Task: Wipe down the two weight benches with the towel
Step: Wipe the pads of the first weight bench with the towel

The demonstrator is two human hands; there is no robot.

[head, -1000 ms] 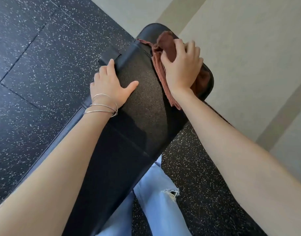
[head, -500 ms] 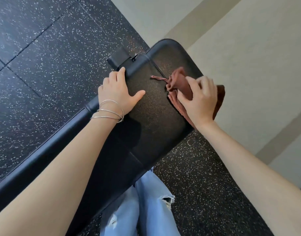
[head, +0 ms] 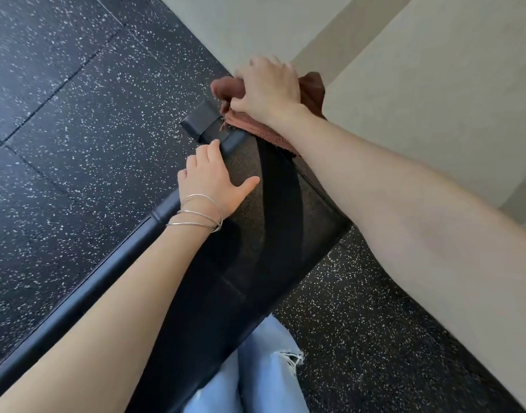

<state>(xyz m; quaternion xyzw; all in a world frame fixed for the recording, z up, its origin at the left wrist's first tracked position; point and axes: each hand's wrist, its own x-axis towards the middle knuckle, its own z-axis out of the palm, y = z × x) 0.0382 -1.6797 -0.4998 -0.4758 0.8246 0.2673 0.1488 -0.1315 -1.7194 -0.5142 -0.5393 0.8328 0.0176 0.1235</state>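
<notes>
Centre-left, your left hand [head: 209, 181] lies flat on the bench [head: 270, 228] pad's left edge, fingers straight and holding nothing. Upper centre, your right hand [head: 267, 87] grips the bunched towel [head: 253, 129] at the bench's far end. Bunched like that it probably skips patches, and pushing past the end could drop it on the floor [head: 77, 114].

Silver bangles [head: 199, 216], pale jeans [head: 264, 380] (ripped)
</notes>
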